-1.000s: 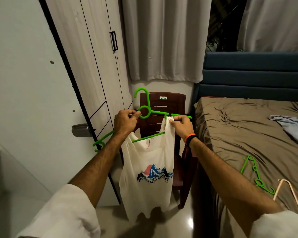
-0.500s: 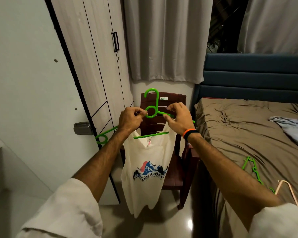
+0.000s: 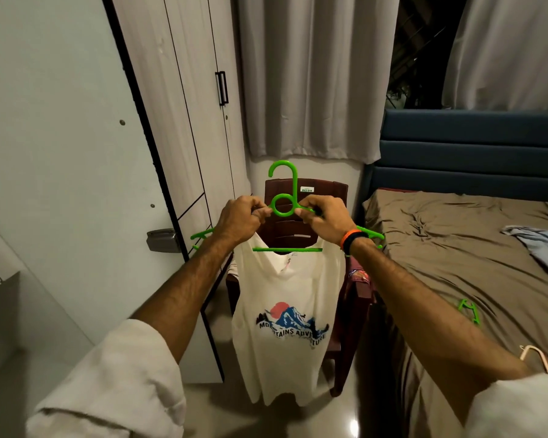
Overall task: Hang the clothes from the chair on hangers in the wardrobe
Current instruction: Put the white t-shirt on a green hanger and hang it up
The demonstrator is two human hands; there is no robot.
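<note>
White sleeveless top [image 3: 285,314] with a mountain print hangs from a green hanger [image 3: 283,203], held up level in front of the dark chair [image 3: 307,216], between the wardrobe [image 3: 184,121] on the left and the bed [image 3: 456,248] on the right. Both arms reach forward, slightly bent, forearms bare below rolled white sleeves. The left hand [image 3: 239,221] is closed over the hanger's left shoulder and the fabric there, thumb and fingers pinched just beside the ring under the hook. The right hand [image 3: 325,221], with orange and black bands at the wrist, grips the right shoulder the same way, knuckles toward the camera. The hanger's arm tips stick out past both wrists. A second green hanger [image 3: 469,311] and a pale one [image 3: 537,358] lie on the bed, near a bluish garment [image 3: 541,245].
</note>
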